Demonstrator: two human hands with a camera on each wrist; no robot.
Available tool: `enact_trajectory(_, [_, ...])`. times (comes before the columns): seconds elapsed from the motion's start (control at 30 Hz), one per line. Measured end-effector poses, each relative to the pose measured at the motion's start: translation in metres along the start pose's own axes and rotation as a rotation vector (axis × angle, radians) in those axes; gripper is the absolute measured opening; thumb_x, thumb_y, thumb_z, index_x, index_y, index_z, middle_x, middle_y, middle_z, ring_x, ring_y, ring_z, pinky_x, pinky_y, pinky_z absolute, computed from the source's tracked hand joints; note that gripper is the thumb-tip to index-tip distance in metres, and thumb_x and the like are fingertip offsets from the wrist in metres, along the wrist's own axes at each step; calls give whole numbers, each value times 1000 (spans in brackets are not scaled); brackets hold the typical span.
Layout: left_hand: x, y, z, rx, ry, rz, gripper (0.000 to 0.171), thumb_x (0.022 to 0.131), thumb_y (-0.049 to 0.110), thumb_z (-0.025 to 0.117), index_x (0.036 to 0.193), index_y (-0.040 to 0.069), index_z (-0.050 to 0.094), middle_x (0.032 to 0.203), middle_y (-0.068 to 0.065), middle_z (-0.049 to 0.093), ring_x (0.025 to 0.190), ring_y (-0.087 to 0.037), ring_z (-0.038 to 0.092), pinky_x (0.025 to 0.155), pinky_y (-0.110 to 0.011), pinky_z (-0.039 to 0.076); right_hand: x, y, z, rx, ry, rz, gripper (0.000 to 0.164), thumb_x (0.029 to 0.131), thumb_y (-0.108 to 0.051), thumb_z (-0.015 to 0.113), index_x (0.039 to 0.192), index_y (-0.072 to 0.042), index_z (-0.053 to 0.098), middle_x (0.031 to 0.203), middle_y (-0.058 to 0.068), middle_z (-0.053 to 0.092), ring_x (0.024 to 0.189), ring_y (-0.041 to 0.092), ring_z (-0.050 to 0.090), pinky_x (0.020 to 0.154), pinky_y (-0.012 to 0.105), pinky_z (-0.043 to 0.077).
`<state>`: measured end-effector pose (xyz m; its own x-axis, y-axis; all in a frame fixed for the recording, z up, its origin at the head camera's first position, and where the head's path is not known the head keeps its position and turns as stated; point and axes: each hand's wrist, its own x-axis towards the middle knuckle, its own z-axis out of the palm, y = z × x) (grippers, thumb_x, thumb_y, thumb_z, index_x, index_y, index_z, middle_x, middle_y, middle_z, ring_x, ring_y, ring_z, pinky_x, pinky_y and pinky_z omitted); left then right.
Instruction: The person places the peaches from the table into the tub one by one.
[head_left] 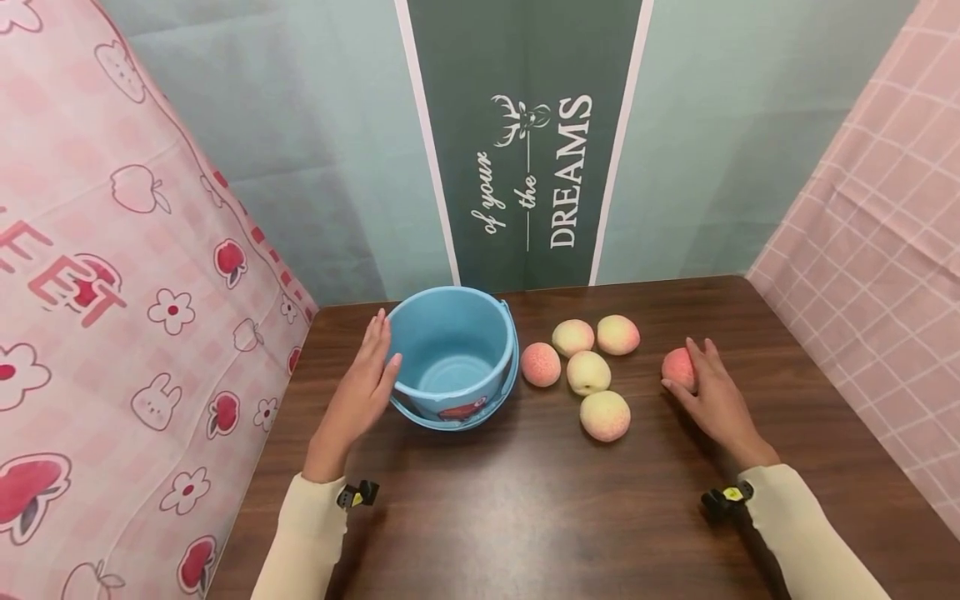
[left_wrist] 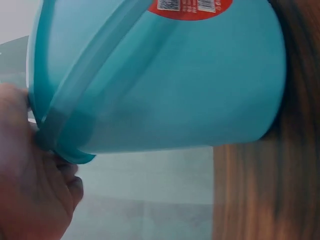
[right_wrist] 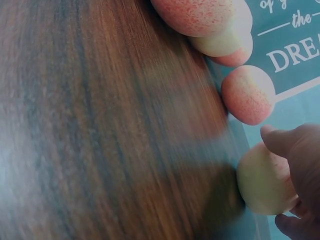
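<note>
A light blue bucket (head_left: pixel 450 333) stands upright at the left, its handle lowered round the near side. My left hand (head_left: pixel 360 387) rests at the bucket's left rim, fingers straight, with the thumb overlapping the rim. From the left wrist, the hand (left_wrist: pixel 37 185) shows beside the rim and the bucket's outer wall (left_wrist: pixel 190 95) fills much of the view. On the right, my right hand (head_left: pixel 720 400) holds a pink peach (head_left: pixel 677 369) between thumb and fingers. The right wrist view shows this peach's paler side (right_wrist: pixel 265 182), with the thumb (right_wrist: pixel 277 140) against it.
Several peaches lie grouped between bucket and right hand: a pink one (head_left: pixel 541 364) nearest the bucket, a pale one (head_left: pixel 605 416) at the front, another (head_left: pixel 618 334) at the back. The brown wooden table (head_left: pixel 510 508) meets a green curtain (head_left: pixel 345 158) behind; pink cloths (head_left: pixel 877 208) hang at the sides.
</note>
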<state>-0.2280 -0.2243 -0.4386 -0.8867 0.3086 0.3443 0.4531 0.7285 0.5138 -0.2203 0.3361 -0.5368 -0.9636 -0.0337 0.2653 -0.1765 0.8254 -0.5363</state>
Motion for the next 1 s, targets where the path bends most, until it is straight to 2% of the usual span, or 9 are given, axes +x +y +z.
enact_trajectory(0.13, [0,4,-2,44,-20,-19,70,109,46,38,163,10,14,171,0,5,156,-27,9,117,-59,25,2,0,1,-10,17,15,86,96,-28,72,161,-2,22,161,36,16,144,58,23,102,78,27])
enact_trajectory(0.4, [-2,4,-4,13,-60,-51,69,109,40,41,163,10,11,171,-1,5,157,-24,6,119,-56,21,6,-2,4,2,128,-10,78,88,-17,80,153,1,39,145,34,43,127,57,44,100,73,36])
enact_trajectory(0.67, [2,7,-1,-15,-52,-42,70,109,44,39,163,11,11,170,4,3,156,-26,7,120,-55,21,8,-10,5,69,175,-1,75,85,-16,83,148,2,46,142,34,48,128,54,46,101,71,36])
enact_trajectory(0.87, [2,7,0,-26,-41,-44,69,109,42,39,164,11,11,171,4,3,157,-24,6,120,-54,21,17,-30,4,110,209,-10,76,84,-18,85,149,-5,49,144,28,51,128,50,50,100,67,40])
enact_trajectory(0.9, [2,7,0,-29,-42,-45,69,109,42,39,164,11,10,171,3,3,157,-24,6,120,-54,21,18,-34,4,114,217,-17,76,84,-18,85,150,-6,49,144,27,51,127,49,51,99,65,43])
enact_trajectory(0.93, [2,7,1,-31,-40,-44,69,109,42,39,164,11,10,171,3,3,157,-24,6,120,-54,21,20,-39,3,117,224,-22,76,84,-17,85,150,-8,49,144,25,52,126,47,52,100,57,46])
enact_trajectory(1.0, [3,6,1,-37,-40,-48,69,109,43,39,164,11,10,171,4,2,157,-22,5,120,-54,21,23,-48,1,124,236,-35,76,83,-17,86,150,-10,50,144,23,54,124,44,55,100,34,49])
